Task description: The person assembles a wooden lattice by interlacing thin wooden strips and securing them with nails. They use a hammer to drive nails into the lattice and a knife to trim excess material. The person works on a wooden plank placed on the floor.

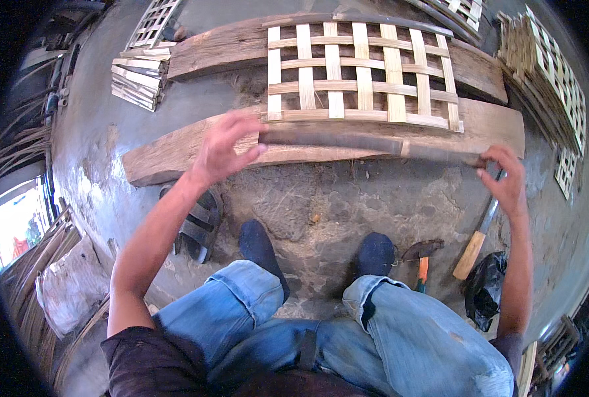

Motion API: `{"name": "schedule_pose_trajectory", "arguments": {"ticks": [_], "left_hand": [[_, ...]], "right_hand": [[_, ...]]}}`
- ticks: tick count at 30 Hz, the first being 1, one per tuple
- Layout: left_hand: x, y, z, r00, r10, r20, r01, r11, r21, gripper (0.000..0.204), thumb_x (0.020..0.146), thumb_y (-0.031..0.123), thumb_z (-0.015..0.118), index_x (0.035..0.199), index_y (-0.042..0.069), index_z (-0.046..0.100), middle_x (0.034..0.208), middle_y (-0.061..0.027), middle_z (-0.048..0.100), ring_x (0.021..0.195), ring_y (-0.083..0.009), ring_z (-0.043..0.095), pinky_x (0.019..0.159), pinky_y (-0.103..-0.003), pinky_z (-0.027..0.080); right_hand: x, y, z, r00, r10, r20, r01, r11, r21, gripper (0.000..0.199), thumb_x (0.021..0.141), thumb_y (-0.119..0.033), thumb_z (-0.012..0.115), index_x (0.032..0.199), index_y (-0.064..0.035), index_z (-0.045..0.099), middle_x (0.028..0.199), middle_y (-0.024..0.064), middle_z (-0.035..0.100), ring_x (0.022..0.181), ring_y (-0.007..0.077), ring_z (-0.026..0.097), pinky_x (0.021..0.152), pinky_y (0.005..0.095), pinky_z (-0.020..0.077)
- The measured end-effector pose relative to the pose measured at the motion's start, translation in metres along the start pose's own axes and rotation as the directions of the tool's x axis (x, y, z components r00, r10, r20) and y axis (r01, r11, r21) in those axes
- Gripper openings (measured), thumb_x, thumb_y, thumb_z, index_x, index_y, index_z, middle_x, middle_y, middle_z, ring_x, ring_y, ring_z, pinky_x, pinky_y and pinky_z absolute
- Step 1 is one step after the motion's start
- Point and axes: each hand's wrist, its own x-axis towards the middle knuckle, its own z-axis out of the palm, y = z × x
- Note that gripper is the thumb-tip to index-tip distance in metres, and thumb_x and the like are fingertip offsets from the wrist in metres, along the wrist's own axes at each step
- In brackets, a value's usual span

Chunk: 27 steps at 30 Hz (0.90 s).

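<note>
A long, dark brown split-bamboo piece [337, 140] with a pale node lies crosswise in front of me, over the near wooden beam. Its right end is pinched between thumb and fingers of my right hand [504, 173]. My left hand [227, 149] is at the other end, thumb and fingers spread to either side of the tip. Just beyond, an openwork lattice of pale woven bamboo strips [362, 73] rests across the near beam [168, 149] and the far beam [215, 49]. Another dark bamboo length [367, 20] runs along its far edge.
By my right foot lie a hammer [423, 258], a wooden-handled blade [469, 255] and a black plastic bag [486, 291]. A sandal [200, 225] is at left. Cut strips [137, 76] sit far left, stacked lattices [552, 86] far right. A white sack [73, 284] lies lower left.
</note>
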Motion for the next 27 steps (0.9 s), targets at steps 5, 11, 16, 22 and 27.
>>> {"name": "schedule_pose_trajectory", "arguments": {"ticks": [5,11,16,22,27], "left_hand": [[0.029,-0.015,-0.007,0.99,-0.101,0.097,0.109,0.991,-0.081,0.034,0.076,0.01,0.078,0.107,0.007,0.067,0.103,-0.0098,0.064,0.091,-0.0252,0.063,0.082,-0.036,0.052],[0.032,-0.034,0.0,0.988,-0.111,0.109,0.123,0.987,-0.103,0.034,0.076,0.01,0.078,0.107,0.005,0.067,0.102,-0.0096,0.064,0.089,-0.0238,0.063,0.082,-0.035,0.052],[0.031,-0.035,0.001,0.978,-0.14,0.156,0.158,0.981,-0.116,0.034,0.077,0.012,0.078,0.108,0.005,0.067,0.102,-0.0088,0.064,0.089,-0.0223,0.063,0.081,-0.034,0.052],[0.028,-0.038,0.004,0.975,-0.156,0.161,0.179,0.973,-0.145,0.034,0.077,0.012,0.079,0.109,0.005,0.067,0.103,-0.0084,0.065,0.091,-0.0216,0.064,0.082,-0.034,0.053],[0.029,-0.037,0.008,0.965,-0.183,0.185,0.21,0.969,-0.134,0.034,0.077,0.011,0.078,0.108,0.005,0.067,0.104,-0.0079,0.064,0.091,-0.0213,0.064,0.082,-0.033,0.053]], "right_hand": [[0.05,0.007,-0.006,0.996,-0.012,0.091,0.008,0.999,0.048,0.033,0.069,-0.004,0.075,0.101,-0.0056,0.067,0.102,0.0051,0.064,0.09,0.0185,0.06,0.076,0.0307,0.0468],[0.064,0.019,0.005,0.988,-0.005,0.153,-0.012,0.994,0.11,0.03,0.072,-0.005,0.075,0.101,-0.0045,0.067,0.101,0.003,0.063,0.091,0.0158,0.059,0.077,0.0294,0.0456],[0.065,0.017,0.008,0.987,-0.022,0.161,0.003,0.994,0.113,0.03,0.071,-0.003,0.075,0.101,-0.0045,0.068,0.101,0.0032,0.063,0.091,0.0161,0.06,0.077,0.0287,0.0461],[0.069,0.015,0.011,0.985,-0.029,0.167,0.012,0.995,0.104,0.031,0.07,-0.002,0.076,0.101,-0.0038,0.068,0.101,0.0044,0.063,0.091,0.0171,0.061,0.078,0.029,0.0475],[0.068,0.024,0.017,0.981,-0.015,0.194,-0.017,0.987,0.161,0.032,0.07,0.002,0.074,0.101,-0.0004,0.065,0.101,0.0027,0.06,0.091,0.0128,0.058,0.079,0.0259,0.0471]]}}
